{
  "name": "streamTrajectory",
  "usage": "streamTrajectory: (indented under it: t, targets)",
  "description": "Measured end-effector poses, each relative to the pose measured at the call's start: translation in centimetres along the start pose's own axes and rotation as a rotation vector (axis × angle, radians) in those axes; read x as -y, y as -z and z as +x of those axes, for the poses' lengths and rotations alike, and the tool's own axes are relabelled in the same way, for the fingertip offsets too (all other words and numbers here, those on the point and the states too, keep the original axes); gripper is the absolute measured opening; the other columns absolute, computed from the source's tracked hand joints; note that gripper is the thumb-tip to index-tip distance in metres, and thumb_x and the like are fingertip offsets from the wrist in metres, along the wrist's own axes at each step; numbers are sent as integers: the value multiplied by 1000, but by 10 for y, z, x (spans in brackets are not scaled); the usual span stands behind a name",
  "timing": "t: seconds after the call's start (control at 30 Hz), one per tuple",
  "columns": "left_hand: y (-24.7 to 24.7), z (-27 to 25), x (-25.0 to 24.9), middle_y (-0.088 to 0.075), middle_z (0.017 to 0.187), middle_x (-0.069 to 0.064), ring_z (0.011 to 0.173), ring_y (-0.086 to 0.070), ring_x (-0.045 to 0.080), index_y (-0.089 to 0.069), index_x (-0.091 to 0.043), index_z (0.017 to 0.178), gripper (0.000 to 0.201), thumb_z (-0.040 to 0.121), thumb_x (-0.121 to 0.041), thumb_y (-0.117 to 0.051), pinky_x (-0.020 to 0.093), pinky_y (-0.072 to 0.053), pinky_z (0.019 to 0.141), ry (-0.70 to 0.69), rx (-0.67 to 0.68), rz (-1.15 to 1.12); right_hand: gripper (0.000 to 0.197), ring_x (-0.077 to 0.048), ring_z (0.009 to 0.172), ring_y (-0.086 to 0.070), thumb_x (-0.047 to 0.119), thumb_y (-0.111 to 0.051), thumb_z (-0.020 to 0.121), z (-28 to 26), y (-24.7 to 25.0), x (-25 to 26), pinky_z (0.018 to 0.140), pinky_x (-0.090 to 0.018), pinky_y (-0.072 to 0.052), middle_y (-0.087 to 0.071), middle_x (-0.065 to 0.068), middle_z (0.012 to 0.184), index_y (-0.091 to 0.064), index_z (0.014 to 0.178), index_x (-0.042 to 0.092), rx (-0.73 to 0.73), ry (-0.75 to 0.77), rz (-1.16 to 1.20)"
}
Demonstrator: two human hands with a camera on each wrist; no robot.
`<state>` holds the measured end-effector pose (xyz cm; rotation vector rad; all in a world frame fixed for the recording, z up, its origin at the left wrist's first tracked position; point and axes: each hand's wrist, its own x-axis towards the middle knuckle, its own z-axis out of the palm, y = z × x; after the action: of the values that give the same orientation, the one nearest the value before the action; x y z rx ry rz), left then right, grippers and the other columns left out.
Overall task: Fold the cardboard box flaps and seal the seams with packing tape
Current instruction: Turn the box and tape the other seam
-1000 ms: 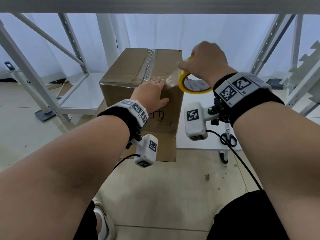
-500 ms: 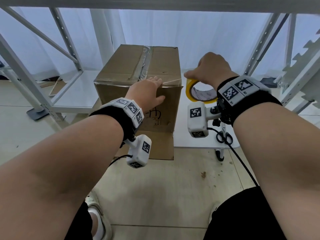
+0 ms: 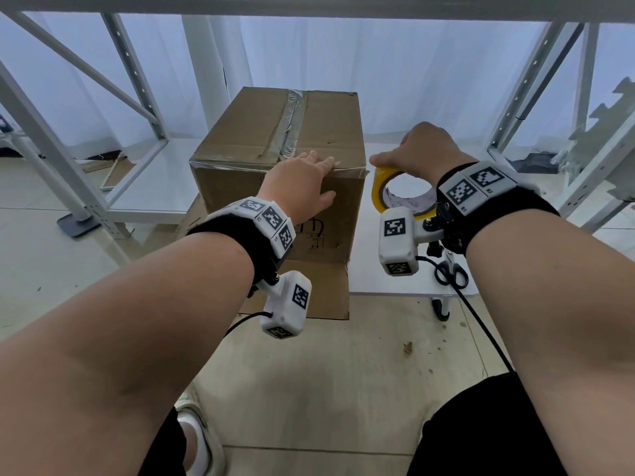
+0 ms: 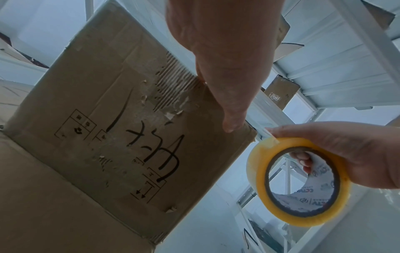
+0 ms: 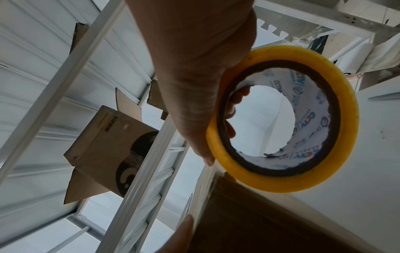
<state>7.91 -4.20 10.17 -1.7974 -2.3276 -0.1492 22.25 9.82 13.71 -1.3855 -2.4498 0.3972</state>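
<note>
Cardboard box top edge under left hand, fingers flat, pinning tape strip; right hand beside, clamped round tape roll, tensioning strip.

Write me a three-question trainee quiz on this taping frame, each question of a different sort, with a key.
1. True or false: the right hand grips the tape roll just past the box's right top corner.
2. Multiple choice: the left hand is (a) lifting a flap, (b) lying flat over the front top edge of the cardboard box, (c) holding the scissors.
3. Fill in: the box's bottom front flap hangs ____ over the shelf edge.

Key: 1 true. 2 b. 3 open (unfolded); clear tape already runs along the top centre seam and the front top edge.
</note>
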Motion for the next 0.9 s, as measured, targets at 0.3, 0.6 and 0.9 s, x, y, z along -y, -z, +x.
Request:
streamTrajectory:
  t: [0.3, 0.6, 0.9]
  targets:
    - [-1, 1, 1, -25, 155, 5, 142, -25, 21, -23, -23, 150, 61, 97, -41, -46, 37, -29, 111, 2, -18, -1, 51, -14, 56, -42, 50, -71, 76, -2, 1, -5, 52, -25, -30, -41, -2, 59, -43, 60, 11, 37, -26, 79]
    - [-3, 2, -5, -23, 155, 14, 142, -25, 29, -14, -29, 151, 67, 95, -49, -44, 42, -26, 112, 2, 22, 68, 63, -16, 53, -41, 66, -64, 73, -1, -10, -4, 58, -28, -34, -40, -2, 55, -39, 56, 11, 55, -3, 7]
    - [0, 8, -23, -23, 152, 24, 140, -24, 38, -9, -36, 150, 72, 91, -60, -42, 48, -23, 114, 30, 59, 138, 79, -20, 62, -52, 87, -41, 70, -8, -15, 6, 61, -31, -41, -51, -5, 61, -47, 60, 9, 69, -51, -131]
